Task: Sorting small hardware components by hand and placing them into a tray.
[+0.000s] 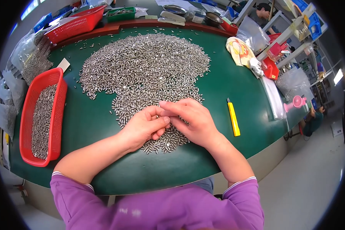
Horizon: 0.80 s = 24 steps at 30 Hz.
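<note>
A wide heap of small shiny metal pins or studs covers the middle of the green table, narrowing toward me. Over its near end my two hands meet. My left hand is closed, its fingers curled and its thumb pressed in. Against it sits my right hand, thumb bent and fingers drawn together at the same spot. Whatever small thing lies between the fingertips is hidden. More of the metal pieces show below and behind the hands.
At left stands a red plastic basket with metal pieces inside. A yellow utility knife lies to the right. Another red basket and a green tray stand at the back. A cloth, clear bags and a pink handheld fan line the right side.
</note>
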Available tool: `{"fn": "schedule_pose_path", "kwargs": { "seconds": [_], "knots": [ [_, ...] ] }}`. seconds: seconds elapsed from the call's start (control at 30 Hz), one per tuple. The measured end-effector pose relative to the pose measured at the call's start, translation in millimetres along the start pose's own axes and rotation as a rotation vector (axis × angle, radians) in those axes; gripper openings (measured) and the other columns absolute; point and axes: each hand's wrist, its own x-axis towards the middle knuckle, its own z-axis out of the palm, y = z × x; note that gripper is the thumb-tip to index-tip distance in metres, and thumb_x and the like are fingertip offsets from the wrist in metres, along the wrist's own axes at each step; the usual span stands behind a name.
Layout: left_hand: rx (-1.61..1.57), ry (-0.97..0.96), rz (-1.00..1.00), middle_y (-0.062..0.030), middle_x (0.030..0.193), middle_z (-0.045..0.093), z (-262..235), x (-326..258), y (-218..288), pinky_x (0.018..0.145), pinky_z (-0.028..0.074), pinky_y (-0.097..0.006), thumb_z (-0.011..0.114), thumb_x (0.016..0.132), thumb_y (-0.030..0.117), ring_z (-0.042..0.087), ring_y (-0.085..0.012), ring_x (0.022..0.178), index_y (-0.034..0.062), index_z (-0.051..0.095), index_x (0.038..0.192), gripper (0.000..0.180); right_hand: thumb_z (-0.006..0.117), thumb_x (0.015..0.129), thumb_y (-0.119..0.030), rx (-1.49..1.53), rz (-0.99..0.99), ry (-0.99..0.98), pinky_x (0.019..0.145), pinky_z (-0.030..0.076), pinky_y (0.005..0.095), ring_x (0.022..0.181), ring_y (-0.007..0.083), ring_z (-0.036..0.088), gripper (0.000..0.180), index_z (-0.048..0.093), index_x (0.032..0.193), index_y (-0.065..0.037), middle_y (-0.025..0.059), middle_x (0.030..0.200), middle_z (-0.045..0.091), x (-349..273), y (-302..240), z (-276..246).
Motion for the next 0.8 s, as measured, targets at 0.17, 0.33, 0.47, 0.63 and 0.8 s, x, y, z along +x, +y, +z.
{"fn": "schedule_pose_path", "kwargs": {
  "seconds": [0.17,0.33,0.47,0.63,0.8],
  "knots": [
    [-0.034,0.029,0.014,-0.0025,0.082,0.057,-0.1,-2.2,-0.1,0.05,0.039,-0.02,0.049,0.096,0.02,0.049,-0.0066,0.062,0.0059,0.051,0.098,0.014,0.064,0.076,-0.007,0.006,0.182,-0.042,0.08,0.048,0.0372,0.091,0.027,0.059,0.04,0.06,0.116,-0.011,0.0063,0.097,0.065,0.9,1.3,-3.6],
    [-0.068,0.016,0.024,-0.004,0.081,0.056,2.5,-0.8,-1.0,0.049,0.038,-0.022,0.044,0.098,0.022,0.047,-0.01,0.06,0.006,0.051,0.099,0.017,0.067,0.075,-0.011,-0.083,0.205,-0.201,0.08,0.046,0.0366,0.089,0.0269,0.056,0.015,0.064,0.09,-0.008,0.0052,0.089,0.061,-8.1,13.0,3.3],
    [-0.079,0.027,0.005,-0.0049,0.082,0.056,0.8,-1.5,-1.0,0.05,0.038,-0.022,0.042,0.098,0.023,0.047,-0.0109,0.061,0.006,0.051,0.099,0.019,0.063,0.076,-0.01,-0.102,0.198,-0.172,0.077,0.046,0.04,0.088,0.0286,0.055,0.008,0.063,0.083,-0.007,0.0081,0.086,0.059,-8.7,14.2,9.8],
    [-0.109,0.027,0.002,-0.0058,0.087,0.056,-1.5,-3.6,-0.2,0.053,0.041,-0.023,0.042,0.098,0.02,0.05,-0.0116,0.065,0.0046,0.051,0.104,0.019,0.065,0.078,-0.009,-0.002,0.282,0.043,0.074,0.046,0.0356,0.083,0.0236,0.057,0.009,0.062,0.086,-0.006,0.0065,0.085,0.06,-1.2,10.3,-0.4],
    [-0.099,0.02,-0.004,-0.0061,0.088,0.056,-1.3,-2.9,1.6,0.053,0.043,-0.022,0.042,0.097,0.018,0.052,-0.0108,0.066,0.0035,0.05,0.105,0.019,0.065,0.079,-0.006,0.082,0.326,0.063,0.069,0.048,0.0306,0.076,0.0176,0.058,0.008,0.063,0.087,-0.004,0.0048,0.083,0.061,-0.7,10.4,-0.1]
  ]
}}
